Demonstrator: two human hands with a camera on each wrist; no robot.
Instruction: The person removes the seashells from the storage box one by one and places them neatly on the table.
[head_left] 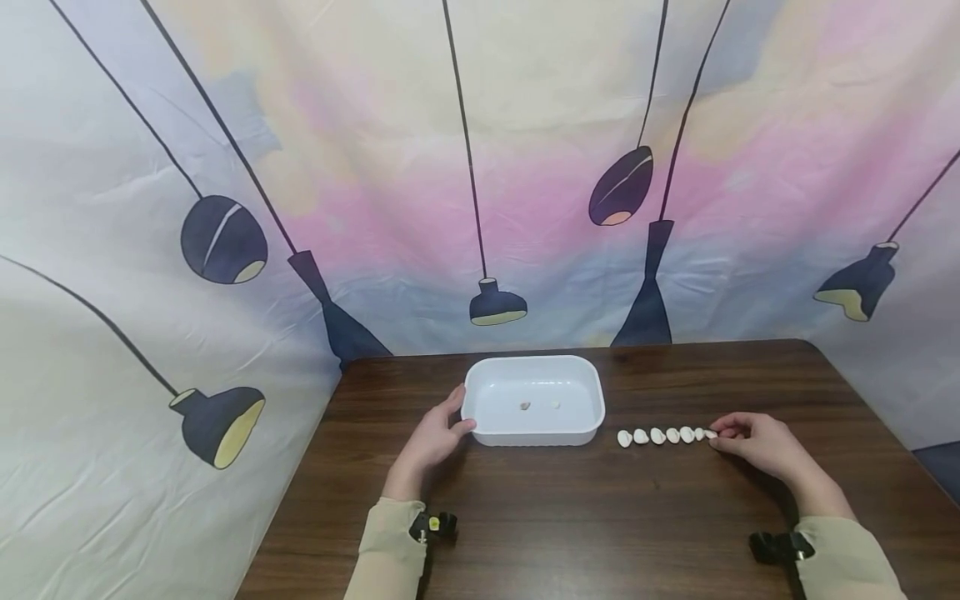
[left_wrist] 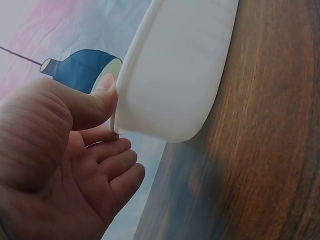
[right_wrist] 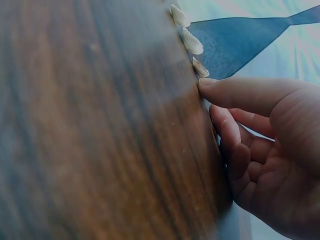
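My left hand (head_left: 433,435) pinches the left rim of a white rectangular tray (head_left: 534,437) between thumb and fingers. Seen from the left wrist, the thumb (left_wrist: 95,102) lies against the outside of the tray wall (left_wrist: 175,75). Inside the tray lie a small brownish piece (head_left: 525,406) and a small white piece (head_left: 556,405). Right of the tray, several small white seashells (head_left: 657,436) form a row on the table. At its right end my right hand (head_left: 765,446) pinches a small shell (head_left: 712,434); in the right wrist view the fingertips mostly hide it, beside other shells (right_wrist: 192,42).
The dark wooden table (head_left: 570,525) carries the tray and the row. Behind it hangs a cloth backdrop (head_left: 405,208) printed with lamps, close to the table's back edge. Each wrist wears a black camera mount, as on the left sleeve (head_left: 435,525).
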